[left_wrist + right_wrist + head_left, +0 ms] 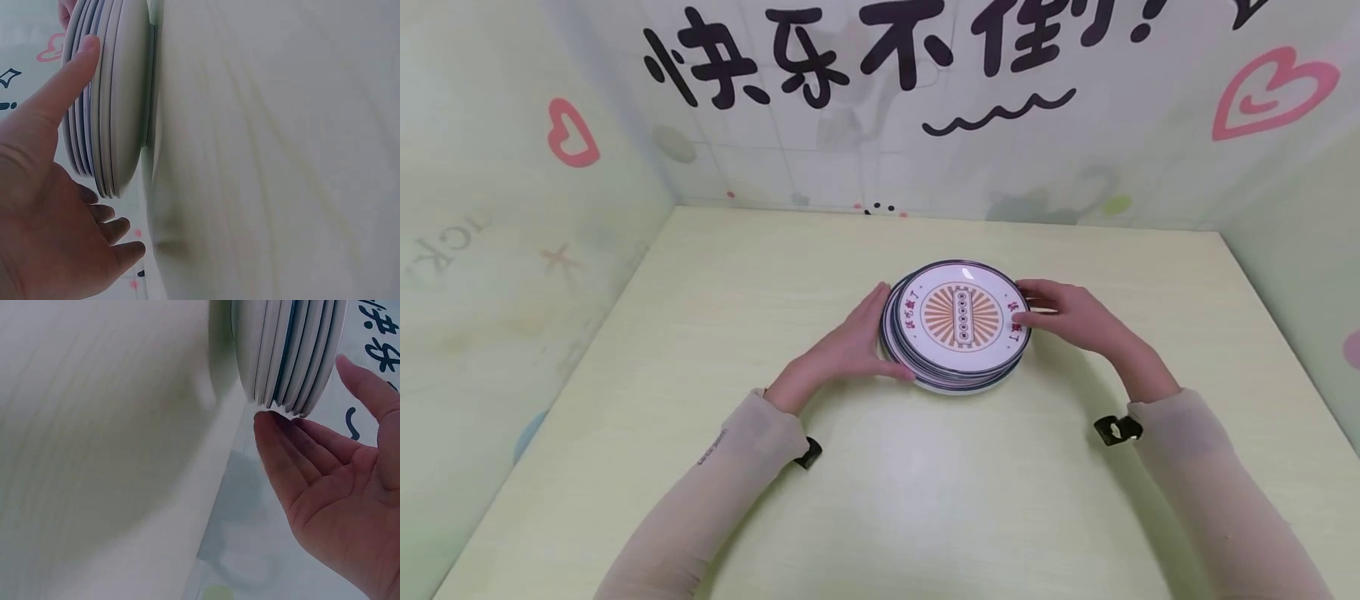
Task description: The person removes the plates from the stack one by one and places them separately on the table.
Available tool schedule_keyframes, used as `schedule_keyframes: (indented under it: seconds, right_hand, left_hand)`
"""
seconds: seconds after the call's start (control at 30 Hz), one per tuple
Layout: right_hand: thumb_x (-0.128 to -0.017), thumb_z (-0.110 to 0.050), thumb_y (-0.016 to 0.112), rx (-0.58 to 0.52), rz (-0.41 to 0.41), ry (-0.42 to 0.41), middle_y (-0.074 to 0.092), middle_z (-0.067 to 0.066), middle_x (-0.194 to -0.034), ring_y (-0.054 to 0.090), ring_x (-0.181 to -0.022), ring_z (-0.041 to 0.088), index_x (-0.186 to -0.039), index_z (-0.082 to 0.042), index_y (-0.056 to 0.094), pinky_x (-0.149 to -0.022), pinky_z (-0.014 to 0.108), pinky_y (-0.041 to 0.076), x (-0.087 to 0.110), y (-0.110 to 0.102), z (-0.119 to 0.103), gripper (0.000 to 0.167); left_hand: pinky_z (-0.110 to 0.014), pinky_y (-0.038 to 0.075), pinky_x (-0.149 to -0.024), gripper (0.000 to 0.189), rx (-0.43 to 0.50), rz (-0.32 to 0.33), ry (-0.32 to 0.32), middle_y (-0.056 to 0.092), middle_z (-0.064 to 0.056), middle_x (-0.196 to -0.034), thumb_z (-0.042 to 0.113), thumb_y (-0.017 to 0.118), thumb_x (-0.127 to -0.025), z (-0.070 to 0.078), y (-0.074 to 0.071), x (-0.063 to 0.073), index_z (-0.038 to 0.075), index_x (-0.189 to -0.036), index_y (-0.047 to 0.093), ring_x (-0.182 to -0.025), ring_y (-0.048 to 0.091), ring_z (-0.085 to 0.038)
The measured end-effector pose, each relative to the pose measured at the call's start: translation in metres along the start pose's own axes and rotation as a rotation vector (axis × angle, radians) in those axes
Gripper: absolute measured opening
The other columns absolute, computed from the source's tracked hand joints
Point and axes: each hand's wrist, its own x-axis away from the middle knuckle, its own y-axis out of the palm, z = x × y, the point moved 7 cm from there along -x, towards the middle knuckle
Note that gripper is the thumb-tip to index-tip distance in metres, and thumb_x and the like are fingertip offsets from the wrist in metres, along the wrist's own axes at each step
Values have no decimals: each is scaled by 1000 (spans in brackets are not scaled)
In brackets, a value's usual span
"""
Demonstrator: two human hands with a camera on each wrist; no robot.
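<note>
A stack of round white plates (957, 317) with dark blue rims sits on the table. The top plate has an orange sunburst and red characters, and lies shifted from the lower ones. On the stack's left, my left hand (855, 340) is spread around the rim, its thumb (87, 50) against the plate edges and the other fingers extended. At the right side is my right hand (1075, 315), with its thumb at the top plate's rim. In the right wrist view its fingers (275, 450) reach straight toward the plate edges from the side.
The pale wood-look table (880, 500) meets a printed back wall (880, 167) just beyond the stack. Side walls (512, 250) stand left and right. Both wrists wear black straps, the right one (1117, 430) near the sleeve cuff.
</note>
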Motion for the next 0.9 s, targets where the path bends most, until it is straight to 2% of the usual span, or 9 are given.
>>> schedule_keyframes:
  seconds: [0.1,0.27,0.63,0.9]
  right_hand:
    - [-96,-24,67,0,15,21,52,23,-147,51,-135,40,-148,1,44,-110,52,47,-2,2,-3,62]
    - [-95,-16,67,5,30,82,53,25,-145,54,-132,42,-147,2,46,-107,51,49,-6,3,-8,59]
    - [-95,-13,67,-42,73,140,54,25,-144,54,-132,41,-144,3,48,-107,51,50,-17,4,-9,54]
    - [-96,-13,65,-68,99,197,54,27,-143,56,-129,39,-143,6,48,-105,49,53,-28,3,-7,53]
  left_hand:
    - [-44,16,-129,137,-12,3,-4,-1,-11,-170,57,86,-68,2,0,0,7,-161,-1,-158,3,-26]
    - [-43,19,-128,135,-55,1,-17,5,-10,-170,61,85,-68,2,-3,1,8,-161,2,-157,9,-26]
    - [-47,21,-127,134,-92,-18,-11,7,-7,-170,61,84,-68,-4,-17,-5,11,-161,2,-157,12,-27]
    - [-53,30,-123,135,-134,-50,-53,8,-4,-170,68,82,-66,-13,-26,-14,17,-162,2,-156,16,-26]
